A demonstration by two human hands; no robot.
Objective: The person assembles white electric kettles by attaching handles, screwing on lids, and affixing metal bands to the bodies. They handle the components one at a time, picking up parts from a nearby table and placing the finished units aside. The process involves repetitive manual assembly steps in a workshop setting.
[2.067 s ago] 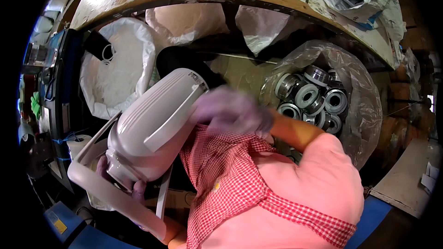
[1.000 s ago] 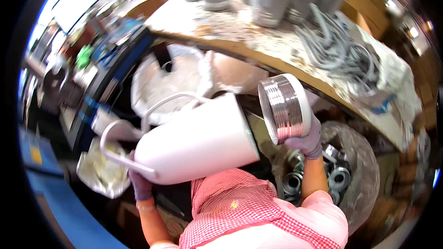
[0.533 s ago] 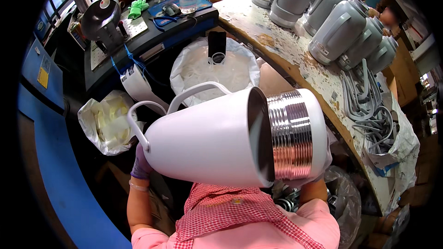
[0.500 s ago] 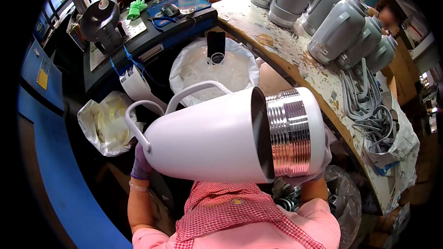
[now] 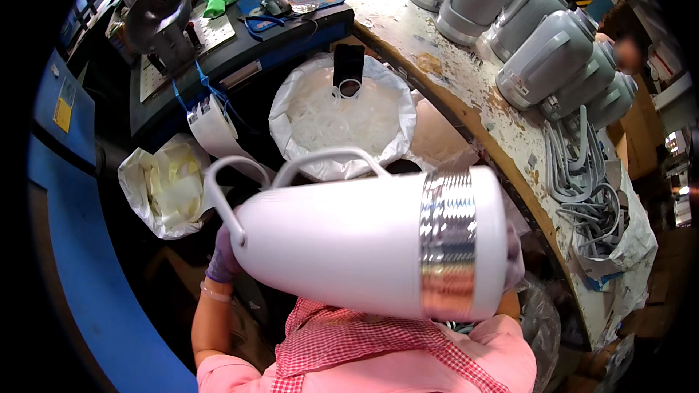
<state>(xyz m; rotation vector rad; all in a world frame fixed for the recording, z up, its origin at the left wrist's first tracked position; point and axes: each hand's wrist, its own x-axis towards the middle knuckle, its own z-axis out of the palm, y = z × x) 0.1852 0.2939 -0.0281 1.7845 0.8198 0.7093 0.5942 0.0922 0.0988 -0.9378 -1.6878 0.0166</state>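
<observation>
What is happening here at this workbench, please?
A person in a pink top holds a large white jug body on its side in front of them. The left hand, in a purple glove, grips the narrow end by the handle. The right hand is at the wide end, mostly hidden behind it, where a ribbed metal band sits. Grey jugs stand on the curved worn bench, and a bag of white rings lies below.
</observation>
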